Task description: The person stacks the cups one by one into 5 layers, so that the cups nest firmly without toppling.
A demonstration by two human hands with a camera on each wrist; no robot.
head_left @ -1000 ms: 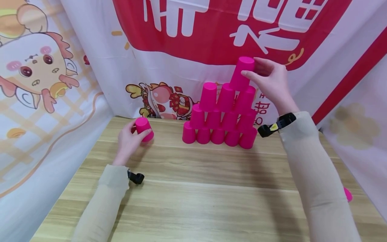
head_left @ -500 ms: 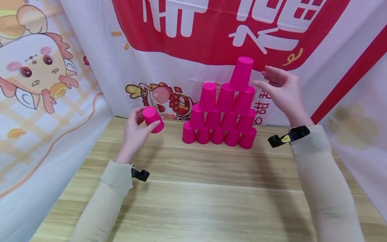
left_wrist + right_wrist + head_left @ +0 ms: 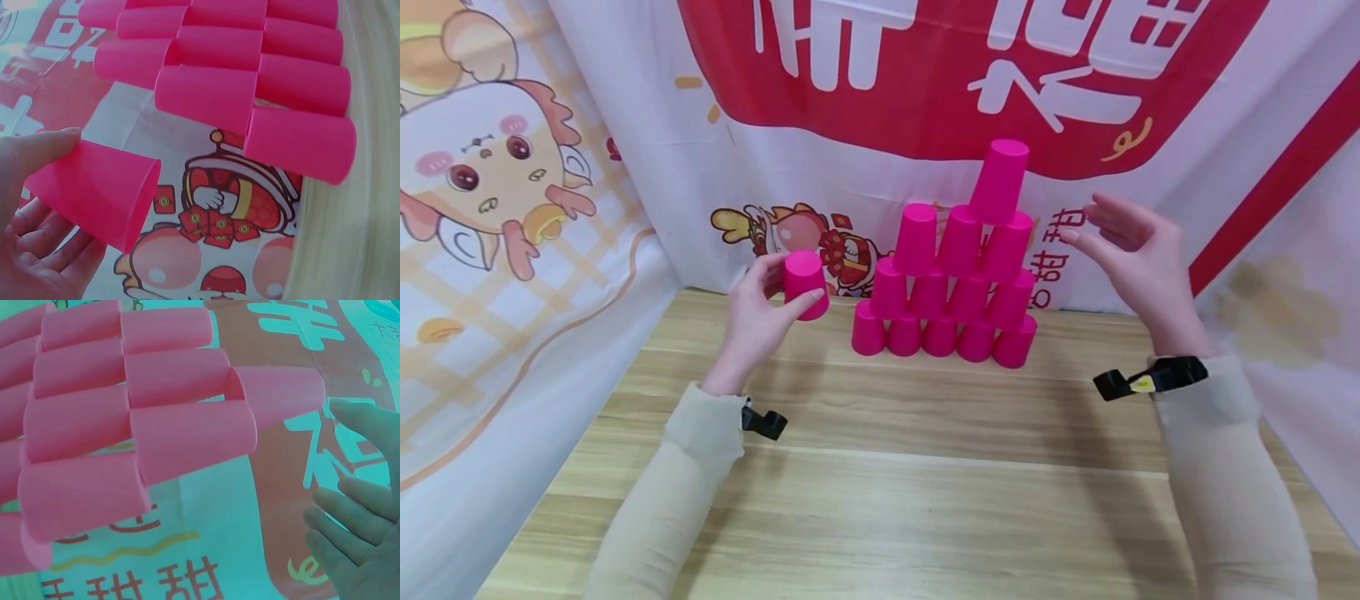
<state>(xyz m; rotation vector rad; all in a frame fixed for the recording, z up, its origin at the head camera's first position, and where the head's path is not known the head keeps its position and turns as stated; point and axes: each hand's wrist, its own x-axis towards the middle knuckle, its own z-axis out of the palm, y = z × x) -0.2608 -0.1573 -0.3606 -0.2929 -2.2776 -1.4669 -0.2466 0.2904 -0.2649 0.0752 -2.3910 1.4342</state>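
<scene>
A pink plastic cup (image 3: 803,279), mouth down, is held above the table by my left hand (image 3: 760,321), thumb on the near side and fingers behind. The left wrist view shows the same cup (image 3: 100,190) between thumb and fingers. To its right stands a stack of upturned pink cups (image 3: 940,296) in rising rows. One cup (image 3: 1000,183) sits on the third row, toward the right. My right hand (image 3: 1142,258) is in the air to the right of the stack, holding nothing, fingers extended and apart from the top cup (image 3: 281,394).
The stack stands on a wood-grain table (image 3: 880,500) near its back edge. Behind it hangs a white and red printed cloth (image 3: 865,137), with a cartoon-printed cloth (image 3: 482,183) on the left side.
My right hand has let go of the top cup and drawn back right and down. My left hand has lifted its cup off the table and carried it right, toward the stack.
</scene>
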